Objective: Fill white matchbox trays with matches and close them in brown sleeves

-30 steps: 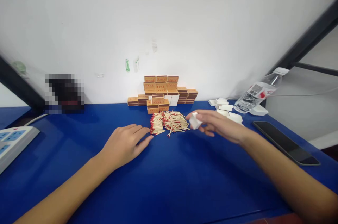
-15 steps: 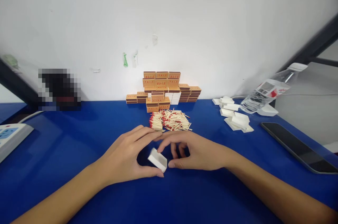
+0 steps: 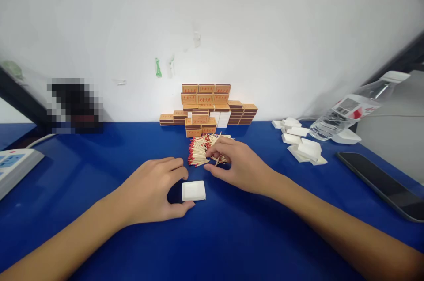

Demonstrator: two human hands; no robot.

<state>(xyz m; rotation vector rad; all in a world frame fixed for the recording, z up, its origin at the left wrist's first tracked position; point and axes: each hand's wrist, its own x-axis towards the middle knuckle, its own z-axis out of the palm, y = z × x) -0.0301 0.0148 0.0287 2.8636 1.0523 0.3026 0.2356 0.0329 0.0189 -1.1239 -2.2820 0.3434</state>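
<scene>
Through the head camera I look down on a blue table [image 3: 212, 241], where both bare hands are at work. The small white tray [image 3: 194, 191] lies on the table between the forearms, nearer to me than the heap of matches [image 3: 198, 150].

My left hand [image 3: 159, 190] is curved around the left end of this tray. Its thumb and fingers are set wide, the thumb along the near edge and the fingers by the far left corner. Whether they press on the tray, I cannot tell.

My right hand [image 3: 243, 164] reaches over the right part of the matches and covers some of them. Its thumb and forefinger stand apart with a narrow opening, turned towards the left part of the heap. There, many matches lie almost side by side, their red heads mostly to the left.

Just behind the matches, the matchboxes [image 3: 205, 99] are stacked near the white wall [image 3: 271, 29], with some white pieces [image 3: 224, 119] among them. On the right side I see a pile of other white trays [image 3: 308, 148], a tilted plastic bottle [image 3: 356, 106] and a dark phone [image 3: 380, 184] lying flat. At the left edge is a power strip [image 3: 20, 170].
</scene>
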